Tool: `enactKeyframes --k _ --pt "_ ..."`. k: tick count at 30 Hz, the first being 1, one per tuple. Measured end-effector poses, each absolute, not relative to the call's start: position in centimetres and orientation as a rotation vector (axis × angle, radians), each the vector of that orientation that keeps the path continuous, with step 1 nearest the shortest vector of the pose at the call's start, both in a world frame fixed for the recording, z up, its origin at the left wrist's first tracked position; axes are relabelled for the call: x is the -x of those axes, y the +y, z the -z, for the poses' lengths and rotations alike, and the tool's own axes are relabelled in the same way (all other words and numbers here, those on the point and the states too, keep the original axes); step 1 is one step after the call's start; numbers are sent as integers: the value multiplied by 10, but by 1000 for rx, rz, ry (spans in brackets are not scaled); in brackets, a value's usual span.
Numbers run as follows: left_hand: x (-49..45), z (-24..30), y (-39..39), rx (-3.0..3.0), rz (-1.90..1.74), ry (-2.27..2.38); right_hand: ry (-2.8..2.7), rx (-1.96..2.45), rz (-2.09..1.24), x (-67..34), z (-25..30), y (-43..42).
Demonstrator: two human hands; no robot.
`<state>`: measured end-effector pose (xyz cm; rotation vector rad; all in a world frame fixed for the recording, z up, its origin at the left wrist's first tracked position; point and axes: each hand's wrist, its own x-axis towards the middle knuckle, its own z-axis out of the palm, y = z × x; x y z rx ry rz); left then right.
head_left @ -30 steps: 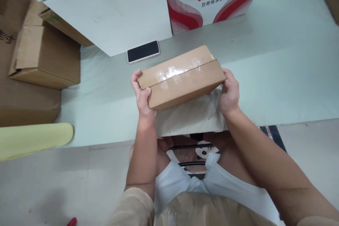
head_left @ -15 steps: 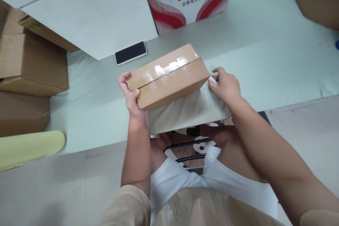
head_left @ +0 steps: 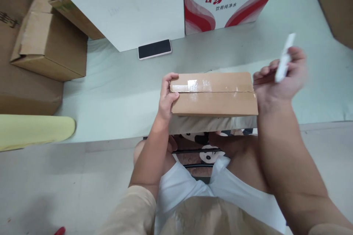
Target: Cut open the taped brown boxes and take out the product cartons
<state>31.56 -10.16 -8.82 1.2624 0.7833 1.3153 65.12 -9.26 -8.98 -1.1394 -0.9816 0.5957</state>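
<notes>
Left hand (head_left: 167, 97) grips the carton (head_left: 213, 97) near the table edge (head_left: 118, 137).

The taped carton (head_left: 215, 103) is tan, the slim object (head_left: 283, 65) white, the worktop (head_left: 124, 106) pale mint green. The phone (head_left: 154, 49) is black with a pale rim; the lettered box (head_left: 227, 5) white with red characters and curving red-and-pink bands; the pad (head_left: 35, 128) light yellow.

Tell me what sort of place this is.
Possibly a storage or packing room: brown boxes at left, a printed white carton on a pale-green surface, a taped box in the left hand.
</notes>
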Motion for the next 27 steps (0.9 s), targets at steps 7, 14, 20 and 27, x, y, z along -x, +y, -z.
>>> enactKeyframes --k 7,14,20,27 --pt "-314 93 -103 -1360 -1349 858 -850 719 -586 -588 7 -152" --pt "-317 94 -105 -1371 -1380 933 -903 690 -551 -544 -6 -149" --pt "-326 93 -108 -1378 -1489 1027 -1025 796 -554 -533 -5 -157" --pt "-326 97 -110 -1373 -1469 955 -1126 975 -528 -539 10 -160"
